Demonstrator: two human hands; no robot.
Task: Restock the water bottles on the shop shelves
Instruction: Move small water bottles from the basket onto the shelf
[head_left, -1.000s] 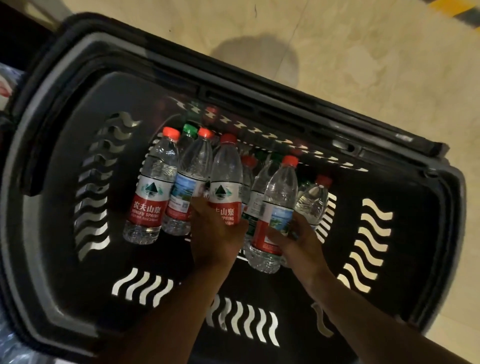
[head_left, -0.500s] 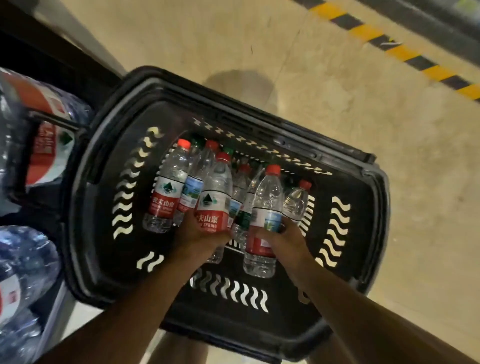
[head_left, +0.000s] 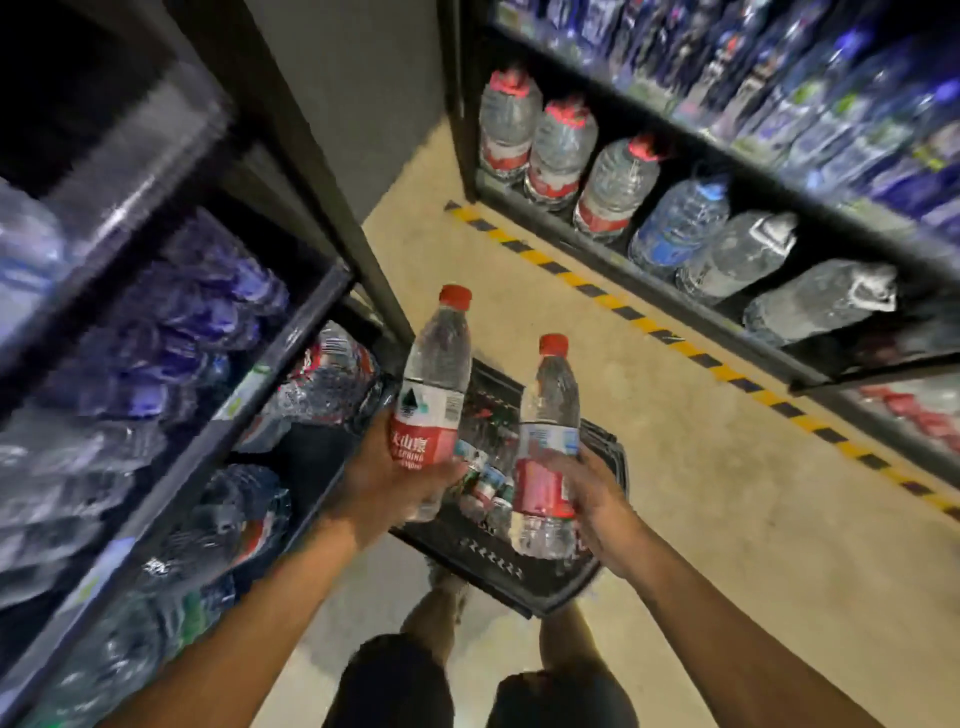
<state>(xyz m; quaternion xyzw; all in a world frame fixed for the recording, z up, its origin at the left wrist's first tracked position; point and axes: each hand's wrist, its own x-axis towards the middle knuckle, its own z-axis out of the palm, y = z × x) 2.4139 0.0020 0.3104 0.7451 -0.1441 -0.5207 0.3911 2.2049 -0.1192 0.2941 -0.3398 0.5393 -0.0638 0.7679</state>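
Note:
My left hand (head_left: 387, 486) grips a clear water bottle (head_left: 435, 384) with a red cap and a red-and-white label, held upright above the basket. My right hand (head_left: 597, 501) grips a second red-capped water bottle (head_left: 550, 415), also upright, just to the right of the first. Below both hands the black shopping basket (head_left: 524, 577) stands on the floor with several more bottles (head_left: 485, 480) lying in it. The shelves on the left (head_left: 171, 467) hold blurred packs of bottled water.
A second shelf unit (head_left: 727, 291) at the right carries large water jugs on its bottom level and small bottles above. A yellow-and-black floor stripe (head_left: 649, 325) runs along it. Beige floor lies between the units. My legs (head_left: 441, 670) stand behind the basket.
Both hands have lifted their bottles out of the basket and raised them. The view has swung up from the basket to the aisle and shelves.

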